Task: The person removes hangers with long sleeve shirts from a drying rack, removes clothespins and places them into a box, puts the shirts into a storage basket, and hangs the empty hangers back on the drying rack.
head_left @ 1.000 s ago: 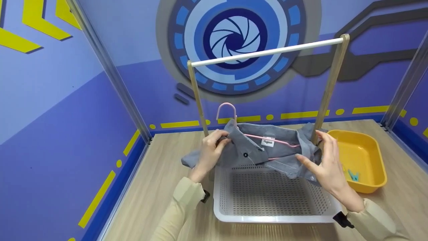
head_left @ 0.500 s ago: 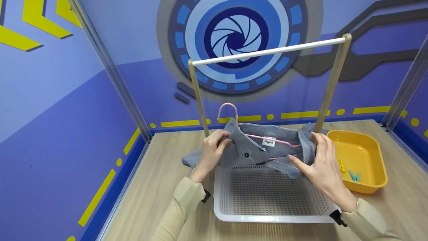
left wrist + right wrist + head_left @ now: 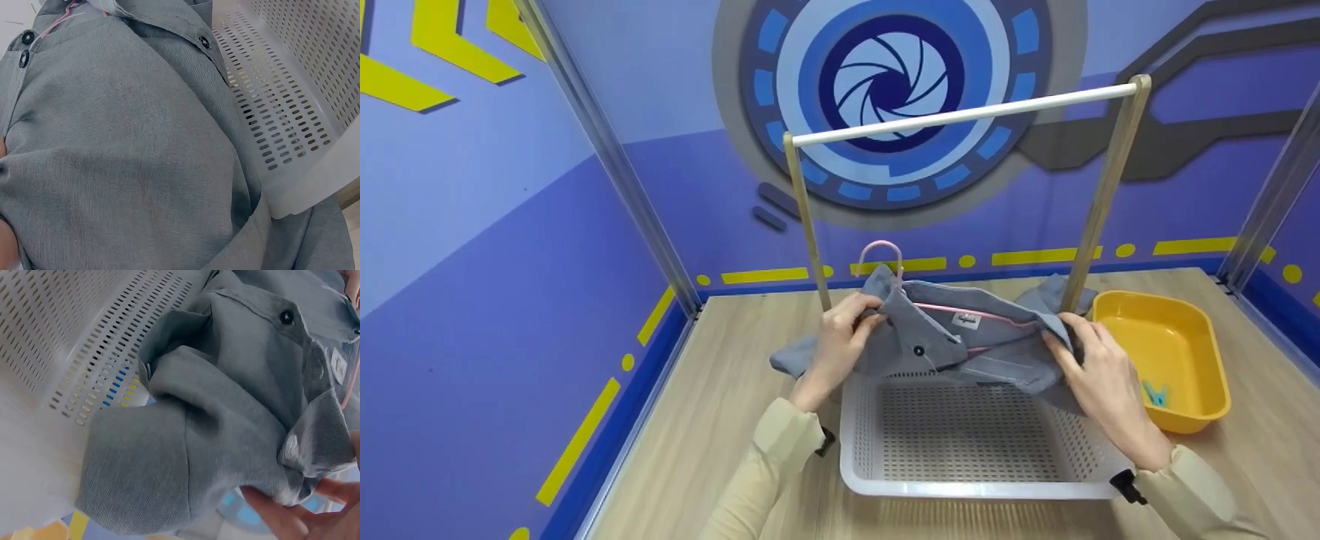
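A grey buttoned shirt [image 3: 1005, 364] lies draped over the back of a white perforated basket. Inside its open neck is a pink hanger [image 3: 899, 264], with the hook sticking up above the collar on the left. My left hand [image 3: 840, 341] pinches the cloth beside the collar. On the other side, my right hand [image 3: 1110, 379] grips the shirt's neck edge between thumb and fingers. The right wrist view shows those fingers under folded cloth [image 3: 225, 433]. In the left wrist view the shirt front [image 3: 129, 140] fills most of the picture, and only bits of fingers appear.
The white basket [image 3: 975, 490] stands below the shirt. Behind it rises a drying rack with a white rod [image 3: 960, 118] and wooden posts. A yellow basin [image 3: 1174, 330] at the right holds a teal clothespin [image 3: 1155, 394]. Patterned walls enclose the table.
My right hand closed from a spread pose onto the shirt's neck edge. The hanger's hook shifted slightly right and down, and the neck opening narrowed. The left hand barely moved.
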`<act>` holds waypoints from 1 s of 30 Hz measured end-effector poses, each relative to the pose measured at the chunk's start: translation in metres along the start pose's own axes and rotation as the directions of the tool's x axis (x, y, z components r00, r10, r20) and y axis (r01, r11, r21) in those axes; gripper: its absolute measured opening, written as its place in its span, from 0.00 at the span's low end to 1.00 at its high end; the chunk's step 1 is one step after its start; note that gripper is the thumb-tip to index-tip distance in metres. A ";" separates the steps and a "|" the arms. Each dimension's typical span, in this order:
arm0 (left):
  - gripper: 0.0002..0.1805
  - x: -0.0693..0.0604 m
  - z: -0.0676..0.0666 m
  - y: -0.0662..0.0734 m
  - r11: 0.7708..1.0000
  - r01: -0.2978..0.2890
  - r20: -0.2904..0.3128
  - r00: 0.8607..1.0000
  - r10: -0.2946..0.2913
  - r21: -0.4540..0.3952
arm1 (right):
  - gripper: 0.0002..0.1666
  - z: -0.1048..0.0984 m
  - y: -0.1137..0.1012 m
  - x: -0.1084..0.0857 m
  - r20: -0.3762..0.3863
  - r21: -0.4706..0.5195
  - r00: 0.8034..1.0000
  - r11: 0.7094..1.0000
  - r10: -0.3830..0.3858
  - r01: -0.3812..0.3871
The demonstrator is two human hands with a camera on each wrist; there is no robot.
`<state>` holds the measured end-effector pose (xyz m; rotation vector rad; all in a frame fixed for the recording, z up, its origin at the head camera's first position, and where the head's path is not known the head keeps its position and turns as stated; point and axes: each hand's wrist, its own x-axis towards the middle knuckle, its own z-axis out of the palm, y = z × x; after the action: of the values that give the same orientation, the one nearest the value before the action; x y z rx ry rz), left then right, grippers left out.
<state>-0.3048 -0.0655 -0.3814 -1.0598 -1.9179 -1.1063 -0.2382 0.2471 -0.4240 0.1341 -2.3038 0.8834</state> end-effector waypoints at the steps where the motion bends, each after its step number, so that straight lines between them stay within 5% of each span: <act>1: 0.06 0.000 0.001 -0.001 1.000 -0.001 0.003 1.000 0.001 0.001 | 0.17 0.000 0.001 0.001 -0.001 0.021 1.000 1.000 -0.003 0.003; 5: 0.04 -0.001 0.001 -0.001 1.000 -0.003 0.014 1.000 0.003 -0.005 | 0.13 -0.002 0.004 0.007 0.001 0.086 1.000 0.996 0.001 -0.001; 11: 0.02 -0.002 -0.001 0.000 1.000 0.022 0.042 0.999 -0.021 -0.019 | 0.19 -0.010 0.006 0.015 0.084 0.117 0.989 0.984 0.125 -0.135; 15: 0.02 -0.001 -0.001 0.001 0.999 0.037 0.057 0.998 -0.034 -0.037 | 0.22 -0.016 0.008 0.019 0.183 0.190 0.960 0.951 0.210 -0.244; 18: 0.03 -0.001 -0.001 0.000 0.998 0.042 0.059 0.997 -0.040 -0.036 | 0.26 -0.020 0.009 0.021 0.292 0.285 0.921 0.895 0.259 -0.343; 23: 0.04 -0.003 -0.003 0.000 0.998 0.053 0.052 0.997 -0.053 -0.015 | 0.21 -0.026 0.015 0.025 0.514 0.479 0.825 0.719 0.235 -0.503; 26: 0.06 -0.003 -0.005 0.000 0.999 0.051 0.050 0.997 -0.050 -0.019 | 0.13 -0.028 0.021 0.027 0.633 0.601 0.765 0.548 0.117 -0.582; 28: 0.06 -0.002 -0.006 -0.001 0.999 0.047 0.053 0.998 -0.046 -0.020 | 0.15 -0.030 0.026 0.029 0.692 0.650 0.722 0.423 0.014 -0.631; 30: 0.05 -0.001 -0.007 -0.002 0.999 0.047 0.057 0.997 -0.047 -0.008 | 0.17 -0.032 0.030 0.030 0.730 0.663 0.679 0.326 -0.082 -0.673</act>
<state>-0.3052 -0.0733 -0.3802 -1.0665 -1.9932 -1.1226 -0.2537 0.2942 -0.4041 0.5507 -2.0650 2.7207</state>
